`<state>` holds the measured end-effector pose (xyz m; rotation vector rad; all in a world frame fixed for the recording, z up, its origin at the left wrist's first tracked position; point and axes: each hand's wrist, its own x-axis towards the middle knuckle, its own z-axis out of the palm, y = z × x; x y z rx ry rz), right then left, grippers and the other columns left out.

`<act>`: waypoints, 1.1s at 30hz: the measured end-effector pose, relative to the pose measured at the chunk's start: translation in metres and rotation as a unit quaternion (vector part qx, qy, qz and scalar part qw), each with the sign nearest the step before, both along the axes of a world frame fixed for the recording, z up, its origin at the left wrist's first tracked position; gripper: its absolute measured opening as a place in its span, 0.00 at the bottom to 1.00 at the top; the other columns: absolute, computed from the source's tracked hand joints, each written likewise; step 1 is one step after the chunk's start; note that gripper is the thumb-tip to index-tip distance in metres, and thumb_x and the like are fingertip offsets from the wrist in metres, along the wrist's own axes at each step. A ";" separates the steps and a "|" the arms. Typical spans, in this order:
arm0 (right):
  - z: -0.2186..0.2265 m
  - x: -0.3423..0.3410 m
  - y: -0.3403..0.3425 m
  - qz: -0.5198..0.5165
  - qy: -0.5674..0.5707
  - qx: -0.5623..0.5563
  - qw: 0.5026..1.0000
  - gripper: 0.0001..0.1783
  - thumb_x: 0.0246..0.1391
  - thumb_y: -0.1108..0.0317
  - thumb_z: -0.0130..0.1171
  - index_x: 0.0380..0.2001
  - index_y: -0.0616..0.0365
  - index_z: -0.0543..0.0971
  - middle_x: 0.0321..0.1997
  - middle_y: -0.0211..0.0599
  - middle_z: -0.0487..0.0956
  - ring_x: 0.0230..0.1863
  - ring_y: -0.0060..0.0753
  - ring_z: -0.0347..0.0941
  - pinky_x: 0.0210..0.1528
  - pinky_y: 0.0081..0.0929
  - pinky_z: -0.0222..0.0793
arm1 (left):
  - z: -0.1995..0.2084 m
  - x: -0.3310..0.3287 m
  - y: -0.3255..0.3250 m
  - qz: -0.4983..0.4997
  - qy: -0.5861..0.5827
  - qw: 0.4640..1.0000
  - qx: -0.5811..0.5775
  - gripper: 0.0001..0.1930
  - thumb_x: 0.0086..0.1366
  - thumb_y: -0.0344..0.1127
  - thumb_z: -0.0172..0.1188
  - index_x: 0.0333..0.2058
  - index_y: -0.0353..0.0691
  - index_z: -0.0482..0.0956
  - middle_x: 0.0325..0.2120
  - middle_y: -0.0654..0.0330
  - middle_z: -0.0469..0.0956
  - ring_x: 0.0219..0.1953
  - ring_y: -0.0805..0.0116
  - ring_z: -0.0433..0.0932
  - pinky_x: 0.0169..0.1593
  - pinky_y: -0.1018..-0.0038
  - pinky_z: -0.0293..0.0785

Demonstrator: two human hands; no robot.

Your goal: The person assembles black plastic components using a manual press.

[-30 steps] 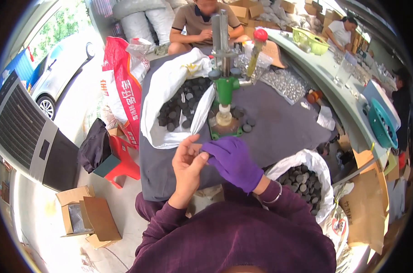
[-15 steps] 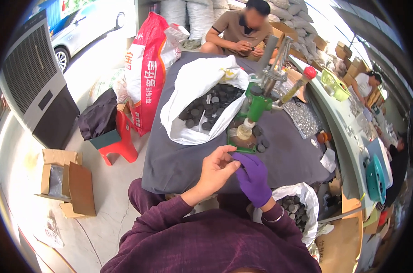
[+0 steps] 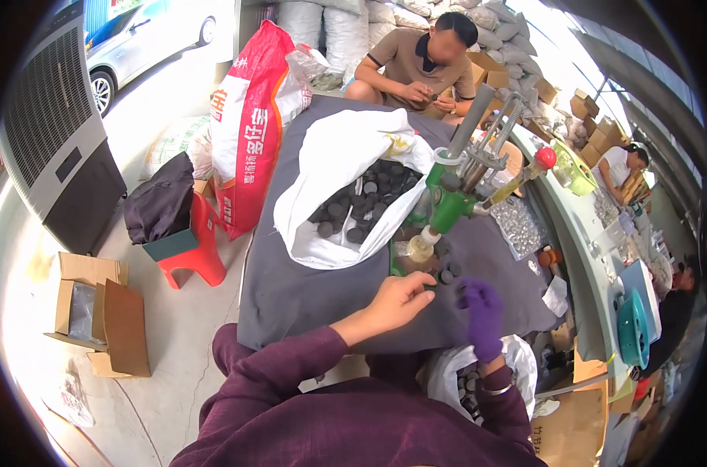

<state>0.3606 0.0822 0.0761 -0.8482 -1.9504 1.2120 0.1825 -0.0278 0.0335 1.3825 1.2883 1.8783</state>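
Note:
My bare left hand is over the table at the front of the green hand press. Its thumb and forefinger are slightly apart, with a bit of green showing between them and nothing visibly held. To its right, my right hand in a purple glove has its fingers curled in. Something dark shows at those fingertips, too blurred to name. Several black round pieces lie beside the press base, between the two hands. Beyond my left hand, an open white sack holds many more such black pieces.
The press's red-knobbed lever juts to the right. A bag of small shiny parts lies behind my right hand. Below it hangs another white sack of black pieces. A co-worker sits across the table; a red stool stands left.
My hands have come apart: the gloved right one moved right and slightly down, while the left moved right and down toward the press front. The view has shifted slightly.

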 end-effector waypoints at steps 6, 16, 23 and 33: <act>0.018 0.013 0.133 -0.090 0.110 -0.057 0.988 0.13 0.59 0.63 0.53 0.36 0.63 0.77 0.27 0.30 0.76 0.23 0.20 0.69 0.28 0.20 0.67 | -0.039 -0.017 0.041 0.063 0.316 0.947 0.010 0.09 0.58 0.35 0.60 0.37 0.41 0.76 0.24 0.55 0.78 0.26 0.53 0.79 0.28 0.63 0.72; -0.062 -0.120 0.307 0.175 -0.044 0.341 0.923 0.13 0.52 0.65 0.58 0.40 0.59 0.77 0.37 0.34 0.78 0.36 0.34 0.74 0.40 0.31 0.72 | -0.047 -0.021 0.045 0.024 0.332 0.943 -0.018 0.11 0.55 0.31 0.60 0.38 0.40 0.74 0.24 0.57 0.75 0.28 0.56 0.78 0.29 0.62 0.73; -0.140 -0.127 0.408 0.114 -0.041 0.371 0.921 0.14 0.52 0.66 0.57 0.41 0.59 0.77 0.39 0.35 0.78 0.37 0.35 0.74 0.42 0.32 0.71 | -0.049 -0.021 0.049 0.004 0.331 0.943 -0.029 0.14 0.53 0.31 0.59 0.41 0.37 0.74 0.23 0.58 0.75 0.27 0.58 0.78 0.27 0.64 0.74; -0.246 -0.187 0.439 0.025 -0.039 0.416 0.908 0.15 0.52 0.67 0.57 0.43 0.59 0.76 0.41 0.36 0.78 0.40 0.36 0.74 0.44 0.34 0.71 | -0.043 -0.030 0.050 -0.030 0.310 0.948 -0.070 0.15 0.53 0.30 0.56 0.41 0.36 0.73 0.24 0.57 0.75 0.27 0.58 0.78 0.28 0.65 0.75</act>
